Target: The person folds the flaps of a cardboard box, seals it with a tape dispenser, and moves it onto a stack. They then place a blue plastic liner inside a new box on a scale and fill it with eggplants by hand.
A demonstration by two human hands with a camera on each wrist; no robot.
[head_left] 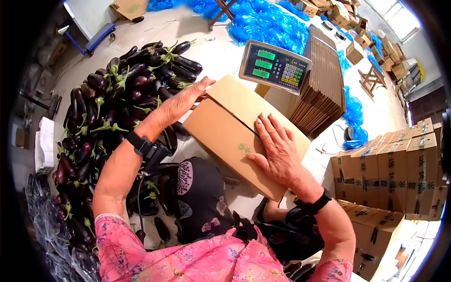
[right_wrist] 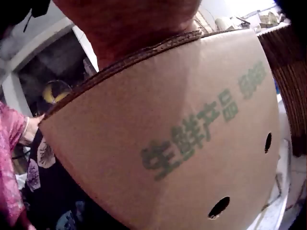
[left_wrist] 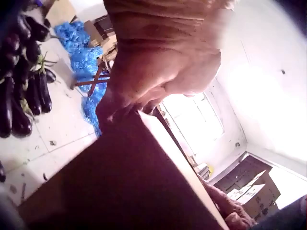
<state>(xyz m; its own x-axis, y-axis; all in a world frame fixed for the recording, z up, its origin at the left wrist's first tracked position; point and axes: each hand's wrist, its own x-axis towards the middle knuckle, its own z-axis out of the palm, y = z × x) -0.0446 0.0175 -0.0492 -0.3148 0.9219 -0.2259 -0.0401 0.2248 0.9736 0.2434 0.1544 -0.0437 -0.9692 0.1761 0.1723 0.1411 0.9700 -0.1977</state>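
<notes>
A cardboard box [head_left: 221, 136] with its top flaps folded over lies tilted above the person's lap, a narrow dark gap between the flaps. The left hand [head_left: 185, 100] grips its far left corner; in the left wrist view this hand [left_wrist: 163, 62] bends over the corner of the box [left_wrist: 120, 177], fingertips partly hidden. Flat on the top flaps lies the right hand [head_left: 275, 152], fingers straight and across the gap. In the right wrist view the box side [right_wrist: 192, 191] shows green print and two oval holes, below the right hand [right_wrist: 139, 24].
A large heap of eggplants [head_left: 141, 82] covers the floor at left. Beyond the box stand a scale display [head_left: 275, 66] and a stack of flattened cartons [head_left: 319, 80]. Printed boxes [head_left: 392, 169] are piled at right. Blue plastic [head_left: 268, 26] lies on the floor behind.
</notes>
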